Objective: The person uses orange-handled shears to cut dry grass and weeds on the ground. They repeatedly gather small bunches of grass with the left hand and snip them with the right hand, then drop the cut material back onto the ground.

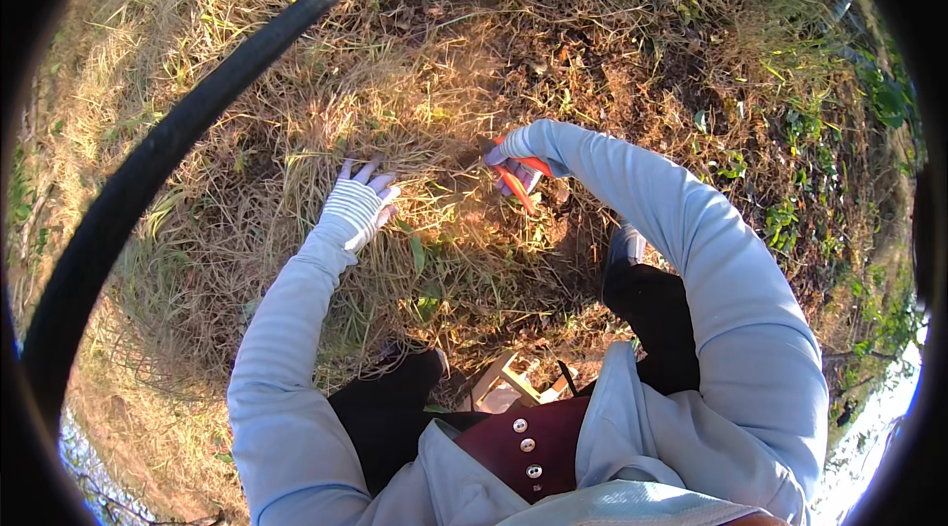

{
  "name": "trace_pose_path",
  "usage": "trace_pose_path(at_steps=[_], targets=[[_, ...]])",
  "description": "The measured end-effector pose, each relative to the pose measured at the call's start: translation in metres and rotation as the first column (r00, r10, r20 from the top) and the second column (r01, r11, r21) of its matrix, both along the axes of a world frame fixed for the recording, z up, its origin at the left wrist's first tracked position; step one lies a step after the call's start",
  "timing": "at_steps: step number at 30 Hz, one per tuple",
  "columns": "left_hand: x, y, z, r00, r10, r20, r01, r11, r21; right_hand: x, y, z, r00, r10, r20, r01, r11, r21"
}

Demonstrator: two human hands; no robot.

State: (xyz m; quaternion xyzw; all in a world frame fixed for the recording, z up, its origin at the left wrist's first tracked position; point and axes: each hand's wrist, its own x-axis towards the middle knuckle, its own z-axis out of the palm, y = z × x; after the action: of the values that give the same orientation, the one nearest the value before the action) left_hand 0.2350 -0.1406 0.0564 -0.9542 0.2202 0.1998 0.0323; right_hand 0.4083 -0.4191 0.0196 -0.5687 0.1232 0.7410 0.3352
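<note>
My left hand (366, 192), in a striped fingerless cuff, rests on dry grass (296, 178) with its fingers spread, and nothing shows in its grasp. To the right, my right hand (516, 169) is closed around the orange handles of a hand tool (522, 187), which look like those of pruning shears. The tool's dark head points up and left, low among the dry stems, and its tip is partly hidden by them. Some grass lies between the two hands. Long light-blue sleeves cover both arms.
Low green-leaved plants (781, 222) grow at the right among dark litter. A thick black cable or strap (170, 118) crosses the upper left, close to the camera. A small wooden frame or stool (511, 381) stands between my legs. My shoe (626, 244) is on the ground right of centre.
</note>
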Motion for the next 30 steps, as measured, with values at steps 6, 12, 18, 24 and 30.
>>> trace_pose_path(at_steps=[6,12,18,24,30], targets=[[-0.002,-0.003,-0.006,0.999,0.034,-0.006,-0.034,0.999,0.038,-0.012,0.022,-0.045,0.94,-0.063,0.335,0.009,0.987,0.162],[-0.002,-0.002,-0.004,0.999,0.038,0.01,-0.038,0.999,0.022,-0.043,0.002,0.004,0.931,0.08,0.355,-0.124,0.987,0.103],[-0.004,-0.002,-0.003,0.999,0.028,0.035,-0.028,1.0,0.001,-0.039,-0.022,0.039,0.939,0.257,0.227,-0.276,0.96,0.056],[-0.004,-0.002,0.0,0.997,0.05,0.055,-0.045,0.995,-0.09,-0.005,-0.012,-0.014,0.98,-0.097,0.172,0.1,0.995,-0.009],[-0.005,-0.002,0.0,0.995,0.069,0.073,-0.06,0.99,-0.125,0.009,0.015,-0.041,0.946,-0.245,0.214,0.228,0.968,0.105]])
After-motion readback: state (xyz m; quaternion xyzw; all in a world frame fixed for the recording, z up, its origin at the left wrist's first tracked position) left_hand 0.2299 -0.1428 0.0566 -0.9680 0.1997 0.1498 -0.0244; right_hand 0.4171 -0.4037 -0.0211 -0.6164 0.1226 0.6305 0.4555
